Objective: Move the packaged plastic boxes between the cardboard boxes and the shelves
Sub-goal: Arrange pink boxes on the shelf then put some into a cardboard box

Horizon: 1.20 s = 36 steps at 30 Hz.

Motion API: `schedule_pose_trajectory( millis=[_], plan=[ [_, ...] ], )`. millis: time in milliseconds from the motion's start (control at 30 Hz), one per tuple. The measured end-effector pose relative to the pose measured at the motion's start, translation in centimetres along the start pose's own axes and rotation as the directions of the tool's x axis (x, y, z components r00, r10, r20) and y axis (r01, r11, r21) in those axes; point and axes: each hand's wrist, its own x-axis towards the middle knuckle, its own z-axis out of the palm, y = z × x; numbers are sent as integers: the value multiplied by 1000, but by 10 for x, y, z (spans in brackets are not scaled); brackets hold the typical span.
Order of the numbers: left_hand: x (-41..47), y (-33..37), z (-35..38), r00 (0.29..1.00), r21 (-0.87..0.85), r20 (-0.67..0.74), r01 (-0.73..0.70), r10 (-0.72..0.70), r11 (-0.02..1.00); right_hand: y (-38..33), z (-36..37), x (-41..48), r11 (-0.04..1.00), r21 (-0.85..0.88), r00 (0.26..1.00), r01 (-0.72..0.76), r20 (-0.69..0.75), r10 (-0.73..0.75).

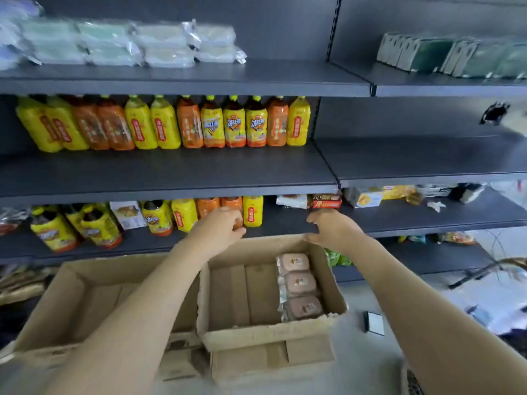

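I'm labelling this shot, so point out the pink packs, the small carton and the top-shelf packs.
pink packs (301,283): head view, top of the middle pack.
small carton (256,337): head view, near wall.
top-shelf packs (162,38): head view, front of a stack.

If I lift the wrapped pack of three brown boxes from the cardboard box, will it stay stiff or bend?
Probably it bends a little between the boxes: the pack is three separate boxes in thin film. The glossy film may be slippery. It looks light, being plastic.

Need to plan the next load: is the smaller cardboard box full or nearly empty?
Nearly empty: three pink packaged plastic boxes line the right wall of the smaller cardboard box; the rest of its floor is bare.
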Motion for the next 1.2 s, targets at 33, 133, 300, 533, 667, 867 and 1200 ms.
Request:
schedule_pose_trajectory(
  millis=[33, 133, 300, 533, 667, 867, 1200],
  plan=[
    [-3, 4, 17, 999, -12, 37, 11, -11, 1000, 10, 17, -3, 1000, 11, 999, -16, 34, 16],
    [-4, 11, 66, 987, -57, 152, 50, -41, 997, 34, 68, -4, 997, 36, 987, -66, 150, 60],
    [20, 11, 145, 957, -159, 265, 164, -118, 974, 62, 137, 8, 966, 116, 930, -230, 318, 183],
    [77, -4, 256, 867, -268, 434, 383, -244, 884, 86, 217, 54, 844, 243, 805, -478, 505, 311],
    [105, -14, 312, 813, -316, 491, 500, -313, 806, 98, 257, 86, 806, 259, 754, -532, 577, 312],
    [138, -22, 387, 758, -305, 556, 567, -341, 765, 123, 329, 113, 727, 242, 676, -642, 626, 389],
    [177, -15, 496, 658, -377, 574, 741, -487, 556, 147, 433, 136, 547, 196, 485, -814, 746, 456]
  ],
)
